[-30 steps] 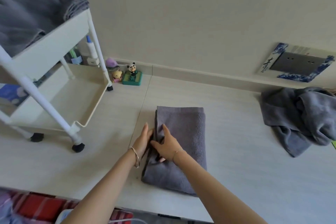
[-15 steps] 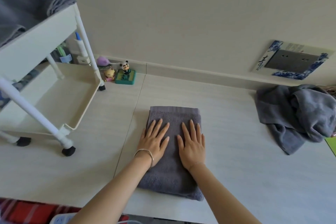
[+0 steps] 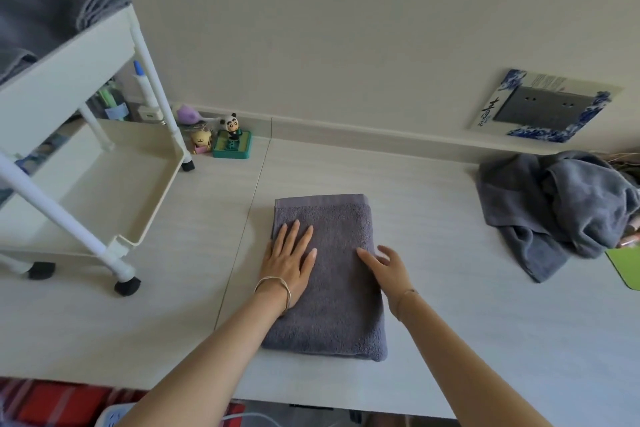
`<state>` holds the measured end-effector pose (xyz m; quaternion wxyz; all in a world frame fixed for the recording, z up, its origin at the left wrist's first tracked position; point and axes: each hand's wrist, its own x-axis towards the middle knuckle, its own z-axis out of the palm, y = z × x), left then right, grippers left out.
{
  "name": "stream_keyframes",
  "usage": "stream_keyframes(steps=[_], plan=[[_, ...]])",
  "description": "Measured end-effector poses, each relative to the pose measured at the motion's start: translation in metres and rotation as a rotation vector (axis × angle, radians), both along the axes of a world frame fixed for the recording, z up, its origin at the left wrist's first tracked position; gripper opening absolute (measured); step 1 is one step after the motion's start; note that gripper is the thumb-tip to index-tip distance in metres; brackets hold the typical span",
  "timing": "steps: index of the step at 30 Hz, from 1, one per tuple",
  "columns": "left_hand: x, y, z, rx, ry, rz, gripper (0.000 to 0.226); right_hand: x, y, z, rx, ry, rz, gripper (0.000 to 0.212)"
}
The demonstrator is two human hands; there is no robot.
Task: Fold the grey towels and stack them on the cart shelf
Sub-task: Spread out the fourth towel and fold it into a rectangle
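Your folded grey towel lies flat on the worktop, right of the cart. Your left hand presses on it, grip released and flat. Your right hand is at its right edge, grip loose and holding nothing.

The fingers of my right hand are blurred at the right edge of the folded towel, so I can't tell whether they touch it. The stacked towels on the cart run off the left and top edges of the view, and the crumpled towel and a green sheet are cut by the right edge.
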<state>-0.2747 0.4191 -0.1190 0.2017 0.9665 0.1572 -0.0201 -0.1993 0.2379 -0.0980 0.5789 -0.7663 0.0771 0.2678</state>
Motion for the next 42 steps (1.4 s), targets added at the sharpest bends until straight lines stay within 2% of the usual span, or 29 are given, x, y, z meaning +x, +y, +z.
stream_keyframes(steps=[1, 3, 4, 7, 8, 11, 14, 16, 18, 19, 22, 25, 30, 31, 33, 35, 37, 40, 42], plan=[[-0.001, -0.001, 0.001, -0.011, 0.007, 0.005, 0.094, 0.001, -0.002, -0.002, 0.038, 0.062, 0.018, 0.077], [0.0, -0.001, 0.003, -0.03, 0.029, 0.001, 0.107, 0.0, 0.0, 0.001, 0.086, 0.137, 0.087, 0.066], [0.0, -0.002, 0.005, -0.044, 0.05, 0.006, 0.104, -0.001, 0.002, 0.004, 0.079, 0.142, 0.123, 0.063], [0.006, 0.003, 0.024, -0.161, 0.084, 0.047, 0.074, 0.001, 0.009, 0.027, 0.058, 0.037, 0.197, 0.061], [0.01, 0.006, 0.034, -0.214, 0.05, 0.073, 0.075, 0.004, 0.011, 0.041, 0.059, -0.026, 0.226, 0.057], [0.022, 0.019, 0.081, -0.43, -0.18, 0.185, 0.105, 0.016, 0.013, 0.094, 0.033, -0.209, 0.414, 0.05], [0.031, 0.037, 0.136, -0.654, -0.364, 0.201, 0.111, 0.032, 0.016, 0.154, -0.01, -0.352, 0.67, 0.047], [0.031, 0.047, 0.176, -0.656, -0.371, 0.144, 0.095, 0.043, 0.018, 0.191, -0.007, -0.4, 0.782, 0.046], [0.029, 0.054, 0.213, -0.618, -0.362, 0.147, 0.058, 0.053, 0.022, 0.227, 0.011, -0.42, 0.867, 0.048], [0.027, 0.058, 0.229, -0.602, -0.38, 0.156, 0.048, 0.058, 0.025, 0.243, 0.02, -0.427, 0.907, 0.048], [0.02, 0.065, 0.267, -0.563, -0.425, 0.161, 0.05, 0.07, 0.034, 0.278, 0.033, -0.457, 1.028, 0.048], [0.012, 0.067, 0.292, -0.523, -0.488, 0.199, 0.019, 0.077, 0.046, 0.301, 0.048, -0.478, 1.123, 0.054], [0.004, 0.057, 0.333, -0.438, -0.781, 0.286, 0.019, 0.08, 0.072, 0.338, -0.009, -0.568, 1.265, 0.067], [0.006, 0.053, 0.338, -0.437, -0.788, 0.262, 0.019, 0.076, 0.078, 0.341, -0.011, -0.591, 1.258, 0.066], [0.007, 0.046, 0.353, -0.378, -0.778, 0.239, 0.023, 0.069, 0.091, 0.352, 0.028, -0.657, 1.232, 0.06], [0.007, 0.047, 0.369, -0.366, -0.716, 0.249, 0.043, 0.069, 0.098, 0.361, 0.096, -0.684, 1.194, 0.049], [-0.002, 0.058, 0.383, -0.342, -0.513, 0.279, 0.059, 0.077, 0.099, 0.367, 0.208, -0.637, 1.166, 0.04], [-0.021, 0.079, 0.383, -0.361, -0.222, 0.235, 0.042, 0.097, 0.097, 0.368, 0.345, -0.559, 1.074, 0.039], [-0.027, 0.089, 0.373, -0.341, -0.211, 0.215, 0.064, 0.109, 0.097, 0.364, 0.355, -0.526, 1.077, 0.041]])
